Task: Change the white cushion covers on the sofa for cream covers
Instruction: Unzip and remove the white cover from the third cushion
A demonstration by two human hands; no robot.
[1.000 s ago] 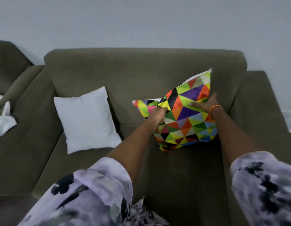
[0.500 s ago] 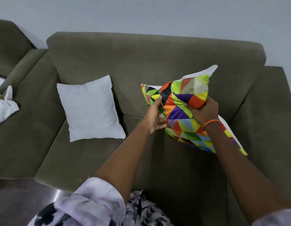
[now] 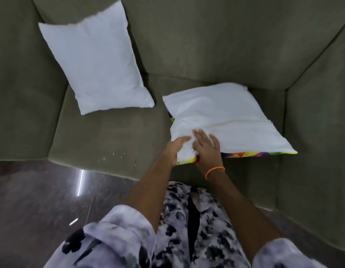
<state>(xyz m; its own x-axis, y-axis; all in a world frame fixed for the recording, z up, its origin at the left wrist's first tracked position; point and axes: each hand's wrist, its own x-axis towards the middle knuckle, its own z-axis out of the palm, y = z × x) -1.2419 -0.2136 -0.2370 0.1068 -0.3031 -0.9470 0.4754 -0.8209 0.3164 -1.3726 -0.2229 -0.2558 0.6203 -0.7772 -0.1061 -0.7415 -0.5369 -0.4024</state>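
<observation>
A cushion (image 3: 222, 115) lies flat on the sofa seat, its white back with a seam facing up and its colourful triangle-patterned front showing only along the lower edge. My left hand (image 3: 176, 147) grips its near left corner. My right hand (image 3: 206, 147), with an orange band at the wrist, rests on the same corner, fingers curled into the fabric. A plain white cushion (image 3: 94, 60) leans against the sofa's backrest at the left, apart from both hands.
The olive-green sofa (image 3: 109, 136) fills the view, with its right armrest (image 3: 318, 132) beside the cushion. Dark glossy floor (image 3: 32, 200) lies at the lower left. My patterned clothing fills the bottom of the view.
The colourful cushion was held upright against the backrest; now it lies turned over on the seat, white side up. Both hands have shifted to its near corner. The view tilted downward.
</observation>
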